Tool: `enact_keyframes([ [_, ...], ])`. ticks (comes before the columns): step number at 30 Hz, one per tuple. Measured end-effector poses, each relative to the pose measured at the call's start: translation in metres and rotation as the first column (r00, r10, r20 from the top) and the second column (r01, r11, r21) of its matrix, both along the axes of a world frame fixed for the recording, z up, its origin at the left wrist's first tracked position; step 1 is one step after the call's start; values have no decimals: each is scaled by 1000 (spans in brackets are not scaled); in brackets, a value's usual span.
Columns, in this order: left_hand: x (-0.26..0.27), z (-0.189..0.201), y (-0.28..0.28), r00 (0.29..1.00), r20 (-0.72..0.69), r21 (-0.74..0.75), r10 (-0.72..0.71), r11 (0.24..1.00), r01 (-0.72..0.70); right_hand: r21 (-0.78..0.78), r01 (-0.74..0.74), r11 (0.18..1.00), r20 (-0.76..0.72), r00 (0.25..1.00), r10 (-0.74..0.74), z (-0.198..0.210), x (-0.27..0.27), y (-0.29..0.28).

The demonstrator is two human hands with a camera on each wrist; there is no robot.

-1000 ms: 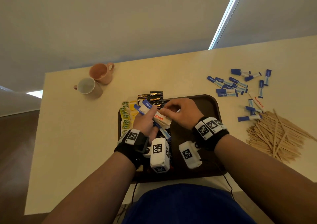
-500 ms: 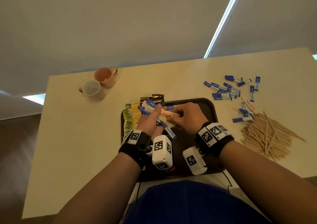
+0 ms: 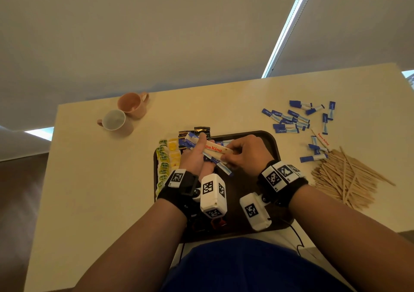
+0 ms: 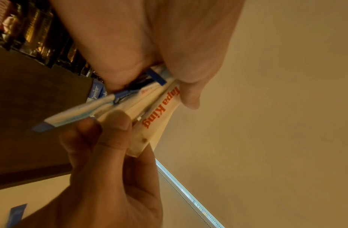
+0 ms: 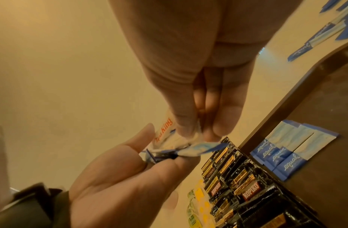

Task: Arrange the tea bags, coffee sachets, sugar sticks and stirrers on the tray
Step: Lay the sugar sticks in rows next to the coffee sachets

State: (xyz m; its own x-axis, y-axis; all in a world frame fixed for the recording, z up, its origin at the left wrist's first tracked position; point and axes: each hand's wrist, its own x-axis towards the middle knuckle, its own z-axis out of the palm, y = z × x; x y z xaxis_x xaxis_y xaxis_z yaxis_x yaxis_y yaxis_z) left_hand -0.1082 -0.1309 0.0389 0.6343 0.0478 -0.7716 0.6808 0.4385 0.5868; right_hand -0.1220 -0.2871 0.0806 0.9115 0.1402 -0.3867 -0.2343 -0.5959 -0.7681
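Observation:
My left hand [image 3: 199, 148] grips a bundle of sugar sticks [image 3: 212, 149] above the dark brown tray [image 3: 276, 146]: blue-and-white ones and cream ones with red lettering. My right hand [image 3: 228, 156] pinches the bundle's right end. The left wrist view shows the bundle [image 4: 159, 111] between my left thumb and the right fingers [image 4: 110, 131]. Green and yellow tea bags [image 3: 164, 164] line the tray's left side. Black coffee sachets [image 5: 237, 185] lie at its far left, with blue sugar sticks [image 5: 292, 146] beside them. Loose sugar sticks [image 3: 291, 119] and wooden stirrers [image 3: 345, 177] lie on the table to the right.
Two pink mugs [image 3: 132, 103] [image 3: 114, 120] stand at the table's far left. The cream table [image 3: 100, 179] ends near my body. A black cable [image 3: 295, 235] runs over its front edge. A wall rises behind the far edge.
My right hand has slid back to the right end of the bundle, uncovering more of the cream stick. My left hand keeps its grip. The head view has tilted down slightly.

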Motion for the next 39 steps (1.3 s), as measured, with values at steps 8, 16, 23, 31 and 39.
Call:
enact_keyframes([
  [8, 13, 5, -14, 967, -146, -200, 210, 951, -236, 82, 85, 993, -115, 990, -75, -6, -1, -16],
  [16, 18, -1, -1, 998, -58, 71, 37, 997, -32, 227, 196, 954, -263, 956, -134, -13, -9, -40],
  [23, 27, -15, 9, 997, -72, 209, -3, 978, 18, 225, 583, 780, -450, 773, -448, -46, -17, -68],
  [31, 23, -26, 4, 995, -97, 179, -19, 983, 36, -68, 804, 591, -567, 456, -686, -95, -4, -97],
  [39, 22, -27, 0, 994, -105, 165, -29, 985, 46, -255, 740, 622, -441, 484, -756, -114, -5, -103],
])
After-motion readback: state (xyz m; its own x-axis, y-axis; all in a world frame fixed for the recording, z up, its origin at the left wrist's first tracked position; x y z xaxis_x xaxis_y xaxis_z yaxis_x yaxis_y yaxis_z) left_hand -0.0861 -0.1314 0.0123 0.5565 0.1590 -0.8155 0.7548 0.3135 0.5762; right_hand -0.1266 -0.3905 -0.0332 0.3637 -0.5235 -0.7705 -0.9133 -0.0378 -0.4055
